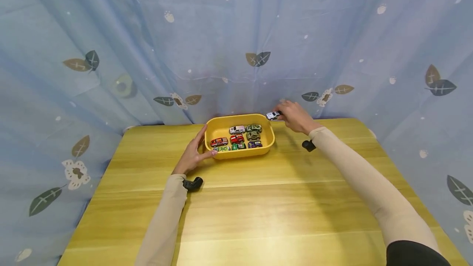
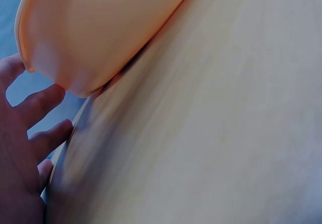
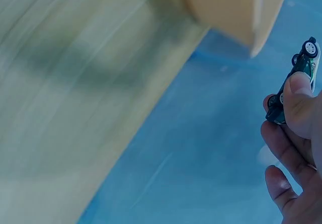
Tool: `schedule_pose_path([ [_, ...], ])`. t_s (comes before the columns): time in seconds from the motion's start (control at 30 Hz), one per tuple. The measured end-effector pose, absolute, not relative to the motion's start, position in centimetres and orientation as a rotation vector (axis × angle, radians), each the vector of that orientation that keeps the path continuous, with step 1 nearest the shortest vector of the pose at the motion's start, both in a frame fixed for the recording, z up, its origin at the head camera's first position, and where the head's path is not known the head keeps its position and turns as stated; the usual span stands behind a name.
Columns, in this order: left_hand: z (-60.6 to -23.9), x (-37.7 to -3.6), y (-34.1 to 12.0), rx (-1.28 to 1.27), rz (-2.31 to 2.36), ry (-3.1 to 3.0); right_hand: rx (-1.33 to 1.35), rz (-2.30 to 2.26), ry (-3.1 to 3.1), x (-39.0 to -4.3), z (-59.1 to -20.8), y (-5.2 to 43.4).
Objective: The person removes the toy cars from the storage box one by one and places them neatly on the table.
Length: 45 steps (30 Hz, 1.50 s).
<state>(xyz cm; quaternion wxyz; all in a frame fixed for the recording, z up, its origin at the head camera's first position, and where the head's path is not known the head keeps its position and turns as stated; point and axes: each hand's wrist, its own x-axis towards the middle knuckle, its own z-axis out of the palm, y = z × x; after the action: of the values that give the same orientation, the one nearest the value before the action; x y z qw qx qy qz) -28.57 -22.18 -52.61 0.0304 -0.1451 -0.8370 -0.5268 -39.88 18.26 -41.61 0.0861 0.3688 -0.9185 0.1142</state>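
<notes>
Left hand: 1, [image 1: 194,153] spread around the tray's left end, fingers loosely extended along the outer wall, thumb at the near rim.
Tray: 1, yellow [image 1: 240,155], on the wooden table [image 1: 266,208], between the hands.
Cars in tray: 8, from left to right an orange-red car [image 1: 219,142], a green-and-white car [image 1: 222,149], a white car [image 1: 237,129], a red car [image 1: 237,139], a green car [image 1: 238,146], 2 camouflage cars [image 1: 253,128] and a purple car [image 1: 255,145].
Held car: 1, white-topped [image 1: 272,115], near the tray's far right corner.
Right hand: 1, [image 1: 294,116] pinching the held car between thumb and fingers.
Wrist devices: 2, black [image 1: 193,184], 1 by each wrist.
Head view only: the tray's contents and both hands together.
Left wrist view only: the dark line under the tray's edge, with fingertips against its outer wall.
Right wrist view only: the held car's dark underside, and a gap separating it from the tray.
Hard to see: the green-and-white car lies partly behind the near rim; the thumb covers part of the held car; both wrist views cut off the tray.
</notes>
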Motion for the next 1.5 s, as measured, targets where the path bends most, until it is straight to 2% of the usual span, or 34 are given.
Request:
schedule_pose_path([
  [0.37,-52.8,-28.8,-22.2,-0.471,-1.659,-2.550,1.023,0.304,-2.774,-40.1,-45.1,22.6],
  [0.7,-52.9,-28.6,-22.2,-0.488,-1.678,-2.542,0.958,0.325,-2.835,-40.7,-48.0,23.7],
  [1.4,-52.6,-29.0,-22.1,-0.493,-1.674,-2.560,0.837,0.442,-2.930,-41.4,-49.0,23.3],
  [1.5,-51.4,-28.4,-21.9,-0.495,-1.668,-2.582,0.798,0.473,-2.956,-41.3,-48.9,23.2],
])
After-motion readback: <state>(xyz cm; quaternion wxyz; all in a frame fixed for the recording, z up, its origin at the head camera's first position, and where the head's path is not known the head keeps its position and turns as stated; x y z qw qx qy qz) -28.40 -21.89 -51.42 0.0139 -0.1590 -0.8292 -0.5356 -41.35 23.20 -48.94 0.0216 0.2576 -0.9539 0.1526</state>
